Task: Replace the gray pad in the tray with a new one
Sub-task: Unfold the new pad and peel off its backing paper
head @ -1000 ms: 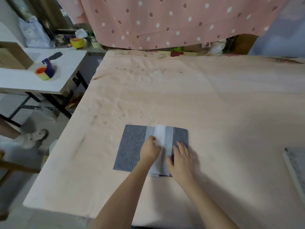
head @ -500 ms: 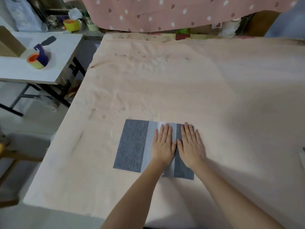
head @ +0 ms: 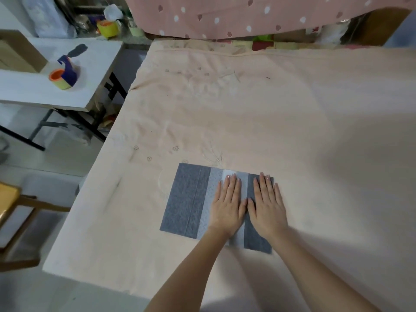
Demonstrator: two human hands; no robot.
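Both hands are lying flat, palms down, on the gray pad point(head: 186, 199), side by side w/ thumbs nearly touching. Left hand point(head: 228, 203) is open, fingers spread and straight, resting on the paler strip of the pad; right hand point(head: 266, 208) is equally open, covering the darker strip beside it. Neither is gripping anything, just pressing down. Judging by the posture, they are flattening the folds so the pad lies smooth before it goes anywhere.

The pad is sitting partly folded on the bench point(head: 292, 131), w/ darker gray panels running out left of the left hand and a narrower one under and below the right hand. A white centre band is showing just past the left fingertips. Its near edge is reaching back toward the wrists.

The tray isn't in view, so can't tell how far the swap has got; prob. this is the prep stage.

Far left of the left hand, on a separate white side table point(head: 33, 86), a tape dispenser point(head: 64, 76) is sitting, well apart from the work. Spotted pink cloth point(head: 247, 14) is hanging beyond the fingertips at the bench's far edge.
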